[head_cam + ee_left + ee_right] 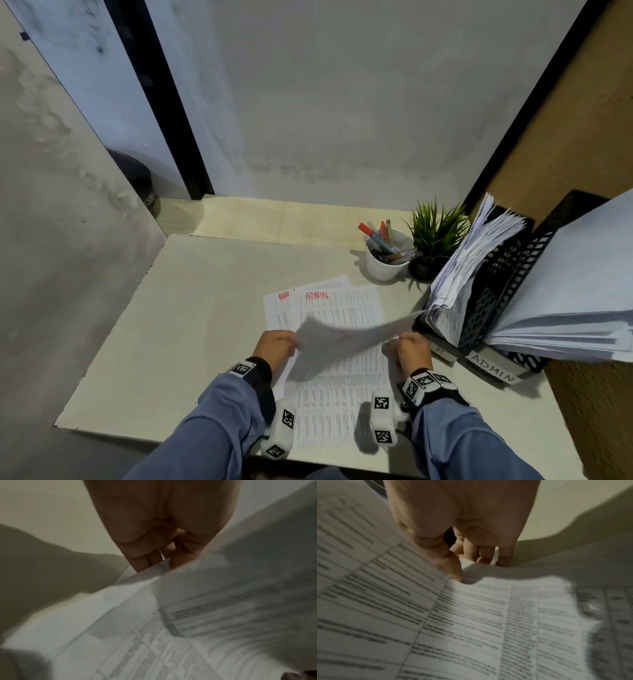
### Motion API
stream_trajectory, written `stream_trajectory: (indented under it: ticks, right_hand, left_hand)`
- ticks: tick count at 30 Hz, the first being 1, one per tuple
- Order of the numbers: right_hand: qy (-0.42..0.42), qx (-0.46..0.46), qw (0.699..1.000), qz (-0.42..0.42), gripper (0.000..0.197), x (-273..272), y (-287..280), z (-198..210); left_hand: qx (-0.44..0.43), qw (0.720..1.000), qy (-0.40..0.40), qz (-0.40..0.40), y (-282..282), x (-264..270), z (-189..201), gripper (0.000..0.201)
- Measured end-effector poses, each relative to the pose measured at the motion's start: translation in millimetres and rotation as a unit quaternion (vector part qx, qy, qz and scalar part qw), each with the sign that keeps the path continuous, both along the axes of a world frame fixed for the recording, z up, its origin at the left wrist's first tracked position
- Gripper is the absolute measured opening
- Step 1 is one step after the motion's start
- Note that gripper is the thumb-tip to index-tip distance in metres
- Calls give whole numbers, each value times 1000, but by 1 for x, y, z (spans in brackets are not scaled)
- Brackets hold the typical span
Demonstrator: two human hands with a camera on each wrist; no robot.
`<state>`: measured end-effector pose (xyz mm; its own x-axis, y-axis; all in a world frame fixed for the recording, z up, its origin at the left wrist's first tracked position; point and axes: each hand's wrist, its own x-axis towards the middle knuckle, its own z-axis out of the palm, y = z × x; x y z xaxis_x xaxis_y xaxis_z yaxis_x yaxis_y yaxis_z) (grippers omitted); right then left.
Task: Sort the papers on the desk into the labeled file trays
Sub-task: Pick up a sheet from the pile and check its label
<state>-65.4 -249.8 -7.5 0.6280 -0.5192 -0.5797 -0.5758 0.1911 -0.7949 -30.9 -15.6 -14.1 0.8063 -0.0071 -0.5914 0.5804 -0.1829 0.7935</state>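
A printed sheet (pixel 342 337), blurred by motion, hangs above the desk between both hands. My left hand (pixel 279 344) pinches its left edge, seen close in the left wrist view as the left hand (pixel 163 562) curled on the sheet (pixel 223 588). My right hand (pixel 409 344) pinches the right edge; its thumb (pixel 453 572) lies on the sheet (pixel 368 561) with fingers curled beneath. Under it lie papers (pixel 339 308) marked ADMIN in red. Black mesh file trays (pixel 486 308) stand at the right, one labelled ADMIN (pixel 493 371).
A white cup of pens (pixel 385 263) and a small potted plant (pixel 431 240) stand behind the papers. Both trays bulge with paper stacks (pixel 565 308) that lean out over the desk. Bare desk (pixel 171 325) lies to the left; walls close in behind and on both sides.
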Motion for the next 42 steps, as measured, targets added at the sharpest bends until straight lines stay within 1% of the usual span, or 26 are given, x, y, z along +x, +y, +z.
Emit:
stream_trajectory:
  ticks: [2, 4, 6, 7, 9, 10, 11, 13, 15, 18, 20, 22, 24, 26, 28, 30, 32, 33, 34, 35, 36, 37, 38, 39, 40, 42]
  right_hand:
    - [-26, 49, 998, -10, 33, 4, 8, 3]
    - [-70, 98, 993, -7, 38, 8, 16, 12]
    - [-125, 115, 985, -18, 44, 12, 22, 26]
    - [-149, 103, 983, -15, 47, 14, 24, 38]
    - [-201, 58, 978, 15, 54, 19, 26, 57]
    - [-233, 38, 971, 35, 56, 21, 25, 67]
    - [-257, 13, 965, 58, 53, 22, 25, 77]
    - [-302, -44, 948, 90, 37, 20, 26, 94]
    - [-344, -72, 932, 92, 29, 15, 27, 104]
    - [-365, -55, 926, 73, 32, 6, 30, 106]
    - [-329, -45, 940, 78, 32, -1, 34, 90]
    - [-264, -23, 960, 91, 28, -7, 39, 65]
    - [-205, -22, 974, 91, 25, -13, 44, 48]
    - [-186, -39, 977, 96, 24, -12, 42, 50]
    - [-214, -75, 968, 107, 23, -4, 32, 68]
    - [-265, -141, 945, 127, 19, 7, 17, 94]
    - [-304, -201, 923, 122, 31, 19, -1, 118]
    - [-302, -241, 916, 103, 37, 26, -10, 126]
    - [-280, -305, 908, 73, 43, 33, -20, 133]
    - [-221, -384, 895, 46, 54, 41, -31, 136]
    - [-141, -441, 886, 29, 70, 48, -41, 137]
    - [-45, -453, 890, 15, 87, 56, -53, 131]
    - [28, -411, 911, 2, 100, 61, -61, 127]
    - [73, -337, 939, -9, 104, 63, -67, 122]
    - [89, -258, 962, -20, 95, 67, -75, 112]
    - [71, -140, 987, -18, 51, 68, -88, 103]
  left_hand:
    - [-41, 998, 22, 41, -2, 0, 4, 27]
    - [-117, 991, 26, 57, 0, 1, 7, 43]
    - [-139, 989, -3, 59, 0, 1, 16, 58]
    - [-137, 988, -38, 64, -2, 0, 25, 56]
    - [-131, 981, -124, 69, -7, -2, 46, 34]
    - [-123, 976, -160, 76, -8, -1, 56, 27]
    - [-118, 970, -193, 86, -8, 0, 65, 26]
    - [-111, 956, -251, 104, -8, 3, 82, 25]
    - [-99, 945, -294, 103, -7, 2, 96, 24]
    - [-82, 951, -289, 71, -7, -5, 97, 29]
    - [-57, 967, -245, 47, -7, -11, 82, 33]
    - [-35, 982, -186, 30, -9, -20, 65, 27]
    - [-32, 989, -140, 41, -13, -29, 54, 22]
    - [-47, 989, -123, 65, -15, -29, 56, 16]
    - [-41, 984, -160, 69, -15, -22, 70, 11]
    - [10, 970, -239, 37, -15, -10, 91, 13]
    - [45, 951, -306, -2, -18, 2, 118, 12]
    - [64, 941, -332, -21, -22, 9, 130, 11]
    - [84, 930, -357, -41, -26, 16, 143, 9]
    - [107, 916, -381, -65, -31, 24, 154, 8]
    - [125, 903, -401, -91, -37, 31, 163, 8]
    - [138, 891, -418, -116, -43, 37, 172, 11]
    - [143, 881, -428, -140, -50, 43, 180, 14]
    - [149, 873, -434, -165, -59, 49, 186, 17]
    - [161, 864, -438, -191, -68, 53, 191, 19]
    - [206, 836, -447, -242, -89, 62, 200, 21]
